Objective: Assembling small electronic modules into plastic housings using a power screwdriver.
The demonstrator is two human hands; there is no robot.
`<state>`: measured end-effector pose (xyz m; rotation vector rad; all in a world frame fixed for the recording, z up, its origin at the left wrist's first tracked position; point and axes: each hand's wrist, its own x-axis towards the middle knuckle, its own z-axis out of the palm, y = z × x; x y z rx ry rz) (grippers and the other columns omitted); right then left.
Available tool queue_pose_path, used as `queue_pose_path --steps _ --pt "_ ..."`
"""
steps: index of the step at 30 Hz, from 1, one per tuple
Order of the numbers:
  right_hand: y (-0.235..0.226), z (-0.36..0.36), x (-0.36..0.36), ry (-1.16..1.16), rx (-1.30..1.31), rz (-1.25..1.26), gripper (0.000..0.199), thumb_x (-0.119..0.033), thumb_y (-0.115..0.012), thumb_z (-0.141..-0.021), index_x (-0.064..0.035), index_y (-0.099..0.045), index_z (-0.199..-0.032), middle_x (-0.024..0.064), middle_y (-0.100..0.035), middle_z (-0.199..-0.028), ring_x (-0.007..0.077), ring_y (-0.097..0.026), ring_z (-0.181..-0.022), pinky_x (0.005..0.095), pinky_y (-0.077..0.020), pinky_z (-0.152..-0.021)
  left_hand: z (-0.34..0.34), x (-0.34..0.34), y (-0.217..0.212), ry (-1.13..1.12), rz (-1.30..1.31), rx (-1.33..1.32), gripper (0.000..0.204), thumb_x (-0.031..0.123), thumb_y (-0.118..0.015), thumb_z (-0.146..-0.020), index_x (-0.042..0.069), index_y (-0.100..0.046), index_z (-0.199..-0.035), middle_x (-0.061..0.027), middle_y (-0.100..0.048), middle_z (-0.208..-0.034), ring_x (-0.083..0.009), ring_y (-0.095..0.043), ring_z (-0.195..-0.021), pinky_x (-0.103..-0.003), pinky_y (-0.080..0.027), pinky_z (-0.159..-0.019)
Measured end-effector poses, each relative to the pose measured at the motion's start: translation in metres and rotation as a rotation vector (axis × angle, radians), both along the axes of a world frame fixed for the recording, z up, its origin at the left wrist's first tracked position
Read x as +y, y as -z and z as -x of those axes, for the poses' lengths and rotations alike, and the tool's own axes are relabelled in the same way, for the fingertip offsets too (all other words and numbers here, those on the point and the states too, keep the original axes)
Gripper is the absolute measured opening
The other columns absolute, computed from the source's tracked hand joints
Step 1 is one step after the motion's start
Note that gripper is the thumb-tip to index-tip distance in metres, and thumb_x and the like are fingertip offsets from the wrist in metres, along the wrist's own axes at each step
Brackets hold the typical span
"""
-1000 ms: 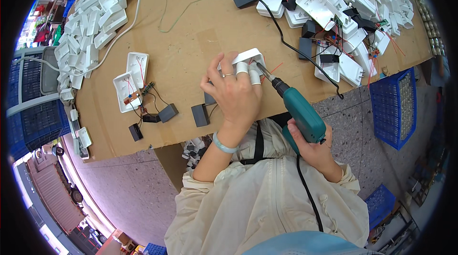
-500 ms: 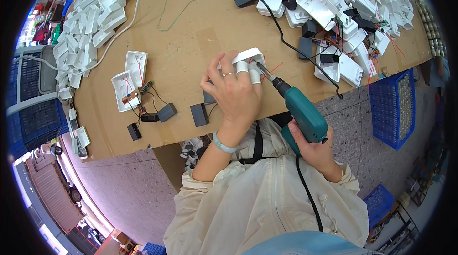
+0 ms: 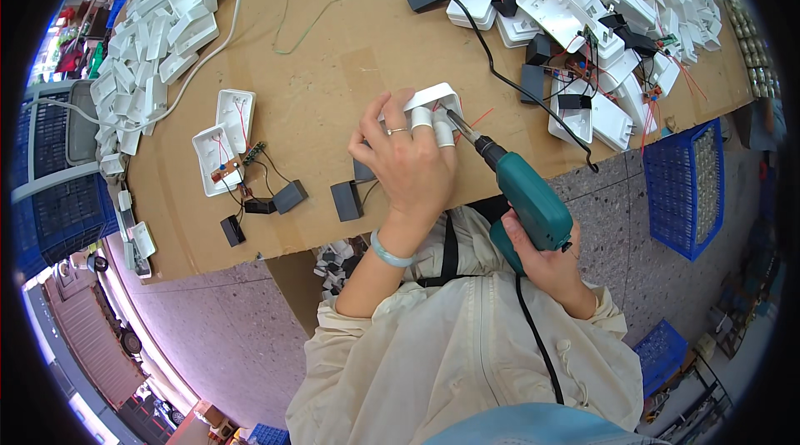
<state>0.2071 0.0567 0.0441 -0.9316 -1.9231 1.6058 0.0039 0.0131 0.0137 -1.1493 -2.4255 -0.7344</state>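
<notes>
My right hand [image 3: 552, 266] is wrapped round the grip of a teal pistol-shaped electric screwdriver [image 3: 533, 202] with a black cord. Its metal bit points up and left into a white plastic casing [image 3: 433, 95]; the exact contact point is hard to see. My left hand [image 3: 408, 157] curls over this casing and holds it on the table, with white covers on two fingertips and a ring on another finger. Thin red wires stick out beside the casing. Close to my left wrist lie black boxes [image 3: 347, 201] with a dark wire, partly hidden by the hand.
An opened white casing [image 3: 215, 160] with a circuit board and black boxes lies left on the cardboard-covered table [image 3: 333, 95]. White casings [image 3: 171, 37] are heaped far left, more with wired parts [image 3: 575, 20] far right. A black cable [image 3: 500, 70] crosses there. Blue crates [image 3: 685, 191] flank the table.
Almost nothing differs. Both hands, the screwdriver and the white casing keep their places; the whole view has shifted very slightly.
</notes>
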Motion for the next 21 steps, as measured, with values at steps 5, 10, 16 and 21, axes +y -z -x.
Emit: queue_pose_path --steps 5,10,16,21 --pt "-0.0004 -0.0002 0.0008 -0.01 0.013 -0.035 0.021 -0.002 -0.077 -0.088 0.0036 -0.068 -0.106 0.0094 -0.069 -0.087 0.016 -0.069 -0.075 0.0272 -0.0532 -0.067 0.0004 0.0 0.0 0.006 0.0 -0.004 0.021 0.012 -0.078 -0.067 0.0 -0.074 -0.084 -0.0079 -0.067 -0.119 -0.0337 -0.054 -0.119 -0.049 -0.032 -0.098" --pt "-0.0019 -0.0005 0.001 -0.024 -0.031 -0.023 0.021 -0.003 -0.077 -0.089 0.0034 -0.068 -0.107 0.0099 -0.07 -0.088 0.0163 -0.07 -0.074 0.028 -0.0532 -0.066 -0.0001 0.0 0.0003 0.001 -0.006 -0.004 0.021 0.012 -0.077 -0.068 0.0 -0.074 -0.085 -0.0079 -0.067 -0.119 -0.0336 -0.054 -0.119 -0.049 -0.032 -0.098" --pt "-0.0068 -0.0002 0.0027 -0.032 -0.069 -0.016 0.021 -0.003 -0.077 -0.089 0.0039 -0.067 -0.107 0.0096 -0.068 -0.088 0.0158 -0.069 -0.076 0.0277 -0.0528 -0.067 -0.0009 0.0004 -0.0006 0.001 -0.002 0.008 0.02 0.012 -0.076 -0.069 0.001 -0.074 -0.085 -0.0076 -0.066 -0.118 -0.0331 -0.054 -0.118 -0.049 -0.032 -0.097" --pt "-0.0068 -0.0005 0.0008 -0.015 -0.032 0.005 0.02 -0.002 -0.077 -0.089 0.004 -0.067 -0.106 0.0095 -0.068 -0.088 0.0157 -0.069 -0.077 0.0273 -0.0526 -0.068 -0.0007 0.0006 0.0002 -0.008 0.002 0.006 0.019 0.012 -0.077 -0.069 0.001 -0.074 -0.085 -0.007 -0.066 -0.118 -0.0327 -0.054 -0.118 -0.049 -0.032 -0.097"
